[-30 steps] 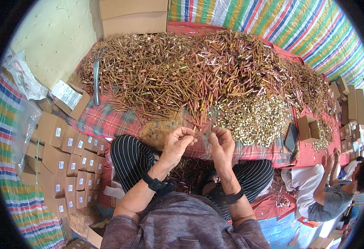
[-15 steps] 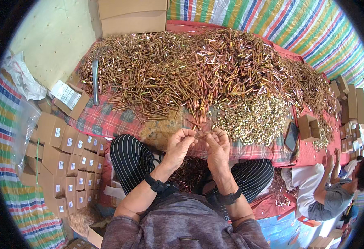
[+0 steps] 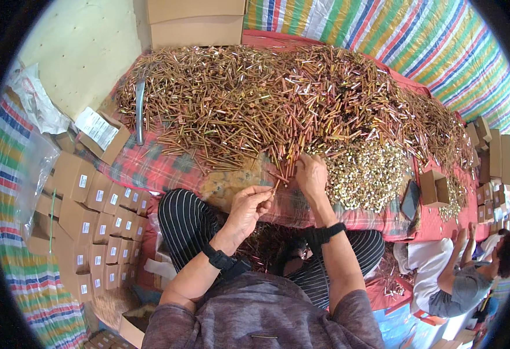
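A wide heap of long, thin copper-coloured bolts [image 3: 220,99] lies across a plaid cloth [image 3: 167,163] in front of me. At its near right side is a pile of small, shiny yellowish nuts [image 3: 368,174]. My left hand [image 3: 246,209] is closed over the cloth, with a bolt [image 3: 276,187] pinched between thumb and fingers, its end pointing up. My right hand [image 3: 312,177] is at the near edge of the bolt heap, just left of the nuts. Its fingers point down and are curled; whether they grip anything is hidden.
Stacked small labelled cardboard boxes [image 3: 86,200] stand at my left. A curved metal bar [image 3: 140,113] lies at the heap's left end. A phone [image 3: 410,199] and an open box [image 3: 434,189] are right of the nuts. Another person [image 3: 464,273] sits at far right.
My right hand has left the left hand and moved forward to the edge of the bolt heap. My left hand keeps hold of a bolt, now tilted more upright.
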Action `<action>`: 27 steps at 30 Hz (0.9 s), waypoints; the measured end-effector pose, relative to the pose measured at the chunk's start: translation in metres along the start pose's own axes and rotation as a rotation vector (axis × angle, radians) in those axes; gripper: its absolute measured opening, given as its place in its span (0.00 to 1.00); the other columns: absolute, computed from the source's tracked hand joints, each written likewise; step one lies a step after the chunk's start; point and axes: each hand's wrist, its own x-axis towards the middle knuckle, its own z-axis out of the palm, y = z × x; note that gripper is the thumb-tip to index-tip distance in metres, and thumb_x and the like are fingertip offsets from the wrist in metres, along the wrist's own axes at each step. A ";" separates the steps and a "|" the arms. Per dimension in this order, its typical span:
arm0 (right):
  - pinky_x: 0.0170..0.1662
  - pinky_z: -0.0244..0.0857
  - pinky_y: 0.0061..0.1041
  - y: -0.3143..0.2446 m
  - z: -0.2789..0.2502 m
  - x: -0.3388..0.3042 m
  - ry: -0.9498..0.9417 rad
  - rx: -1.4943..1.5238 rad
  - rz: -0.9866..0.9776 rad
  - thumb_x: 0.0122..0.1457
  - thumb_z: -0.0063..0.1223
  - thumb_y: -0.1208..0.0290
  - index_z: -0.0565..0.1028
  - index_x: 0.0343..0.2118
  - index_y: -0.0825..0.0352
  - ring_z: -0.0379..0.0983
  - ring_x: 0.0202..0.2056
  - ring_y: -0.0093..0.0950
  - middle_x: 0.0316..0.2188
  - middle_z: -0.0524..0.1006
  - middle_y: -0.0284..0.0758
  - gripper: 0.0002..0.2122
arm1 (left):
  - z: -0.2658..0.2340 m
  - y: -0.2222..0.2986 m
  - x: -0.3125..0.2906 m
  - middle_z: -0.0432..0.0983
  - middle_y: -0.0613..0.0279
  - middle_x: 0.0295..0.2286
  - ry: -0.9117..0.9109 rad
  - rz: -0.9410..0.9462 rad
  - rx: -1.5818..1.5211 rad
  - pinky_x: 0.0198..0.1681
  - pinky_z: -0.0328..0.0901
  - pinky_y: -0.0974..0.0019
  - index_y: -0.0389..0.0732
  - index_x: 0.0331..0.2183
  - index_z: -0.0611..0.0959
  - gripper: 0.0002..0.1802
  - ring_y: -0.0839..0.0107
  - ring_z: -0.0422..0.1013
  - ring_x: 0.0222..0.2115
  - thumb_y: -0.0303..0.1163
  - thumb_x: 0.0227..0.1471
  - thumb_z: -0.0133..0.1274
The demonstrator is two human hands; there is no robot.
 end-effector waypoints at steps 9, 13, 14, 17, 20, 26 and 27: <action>0.36 0.63 0.37 0.003 -0.001 0.001 -0.118 -0.033 -0.091 0.47 0.51 0.76 0.71 0.29 0.67 0.70 0.30 0.41 0.24 0.73 0.42 0.06 | -0.001 -0.001 0.000 0.71 0.64 0.24 0.000 0.027 0.023 0.22 0.58 0.80 0.34 0.33 0.76 0.07 0.80 0.65 0.21 0.23 0.48 0.52; 0.30 0.65 0.36 -0.012 -0.030 -0.014 -0.091 0.251 0.019 0.49 0.51 0.76 0.72 0.31 0.68 0.71 0.27 0.42 0.25 0.73 0.44 0.05 | -0.001 0.001 -0.002 0.69 0.67 0.23 -0.040 0.061 0.058 0.19 0.53 0.80 0.34 0.32 0.76 0.06 0.83 0.60 0.19 0.23 0.48 0.52; 0.30 0.65 0.36 -0.012 -0.033 -0.020 -0.089 0.249 0.022 0.49 0.51 0.76 0.72 0.31 0.68 0.71 0.27 0.42 0.25 0.73 0.44 0.05 | 0.000 0.000 -0.002 0.69 0.67 0.23 -0.043 0.059 0.058 0.19 0.53 0.80 0.34 0.32 0.76 0.06 0.83 0.60 0.19 0.23 0.48 0.52; 0.30 0.65 0.37 -0.012 -0.035 -0.032 0.002 0.234 0.091 0.50 0.49 0.78 0.72 0.31 0.69 0.71 0.28 0.46 0.26 0.74 0.45 0.05 | 0.004 -0.001 -0.001 0.68 0.69 0.23 -0.045 0.066 0.066 0.19 0.52 0.80 0.34 0.32 0.76 0.06 0.84 0.59 0.18 0.24 0.48 0.53; 0.30 0.65 0.34 -0.013 -0.042 -0.037 0.021 0.205 0.110 0.50 0.50 0.79 0.72 0.32 0.69 0.71 0.27 0.43 0.27 0.74 0.45 0.06 | 0.010 -0.002 -0.003 0.68 0.70 0.22 -0.031 0.068 0.083 0.19 0.52 0.80 0.35 0.31 0.77 0.06 0.84 0.59 0.18 0.25 0.48 0.53; 0.28 0.63 0.17 -0.047 -0.055 -0.053 -0.229 1.101 0.441 0.54 0.52 0.78 0.72 0.33 0.70 0.68 0.24 0.17 0.23 0.73 0.28 0.05 | 0.012 0.002 -0.009 0.67 0.71 0.20 -0.051 0.055 0.111 0.19 0.52 0.80 0.35 0.30 0.77 0.05 0.85 0.58 0.18 0.26 0.48 0.53; 0.30 0.61 0.13 -0.052 -0.062 -0.054 -0.285 1.165 0.449 0.55 0.51 0.79 0.72 0.33 0.71 0.65 0.26 0.12 0.25 0.71 0.24 0.03 | 0.011 0.002 -0.008 0.67 0.72 0.20 -0.061 0.063 0.119 0.19 0.51 0.80 0.36 0.30 0.77 0.05 0.85 0.58 0.18 0.26 0.48 0.53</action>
